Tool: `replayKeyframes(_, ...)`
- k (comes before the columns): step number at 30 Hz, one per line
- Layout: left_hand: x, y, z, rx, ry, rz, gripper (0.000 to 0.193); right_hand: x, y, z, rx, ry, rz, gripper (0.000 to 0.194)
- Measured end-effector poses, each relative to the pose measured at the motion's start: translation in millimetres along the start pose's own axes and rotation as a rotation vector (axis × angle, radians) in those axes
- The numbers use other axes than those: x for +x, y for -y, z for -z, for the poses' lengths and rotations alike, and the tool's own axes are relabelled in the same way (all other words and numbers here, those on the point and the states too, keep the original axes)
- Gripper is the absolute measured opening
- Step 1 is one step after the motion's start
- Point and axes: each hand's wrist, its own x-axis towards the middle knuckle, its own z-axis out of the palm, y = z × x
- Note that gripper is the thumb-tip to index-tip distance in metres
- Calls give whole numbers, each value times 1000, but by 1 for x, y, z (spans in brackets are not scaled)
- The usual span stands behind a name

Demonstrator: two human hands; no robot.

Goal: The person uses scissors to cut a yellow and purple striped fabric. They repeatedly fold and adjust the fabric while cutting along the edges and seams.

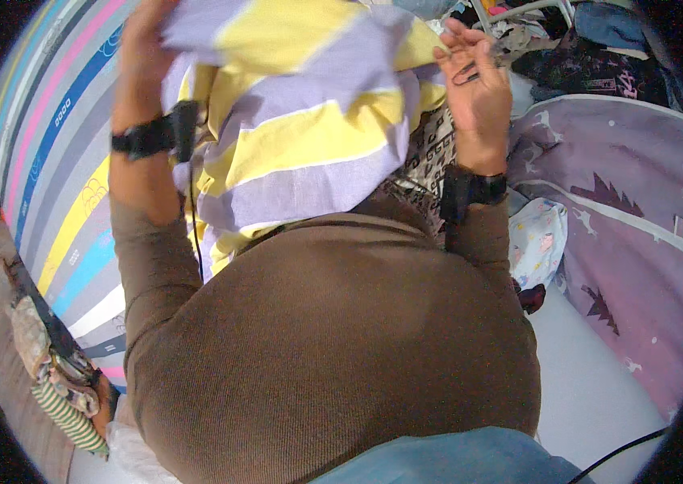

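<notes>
A cloth with yellow, lilac and white stripes (311,133) is bunched in front of my torso and runs off the top edge. My left hand (151,27) is blurred at the top left, beside the cloth, with its fingers cut off by the frame. Whether it grips the fabric cannot be seen. My right hand (477,91) is palm up with fingers apart and loosely bent, their tips at the cloth's right edge. A small dark loop (465,74) shows against the palm; what it is remains unclear. Both wrists wear black straps.
Multicoloured striped bedding (69,157) spreads along the left. At right stands a mauve fabric panel with tree and deer prints (620,175), near a small white printed cloth (538,242). Dark clothing (595,72) is heaped at the upper right. A black cable (620,451) crosses the lower right.
</notes>
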Motion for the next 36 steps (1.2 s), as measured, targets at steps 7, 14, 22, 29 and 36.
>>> replayKeyframes(7,-75,-34,155,-7,-461,-53,23,-4,-10,32,-544,-149,15,23)
replayKeyframes(14,-113,-1,155,677,-600,57,34,0,-33,20,-904,-75,-74,27)
replayKeyframes(22,-180,-32,-25,915,440,-441,61,-8,-24,17,-962,89,-71,25)
replayKeyframes(29,-198,-29,-40,881,617,-366,20,-13,-20,14,-854,3,-42,18)
replayKeyframes(36,-218,-71,27,504,26,-177,6,-16,-2,3,-899,-408,-48,30)
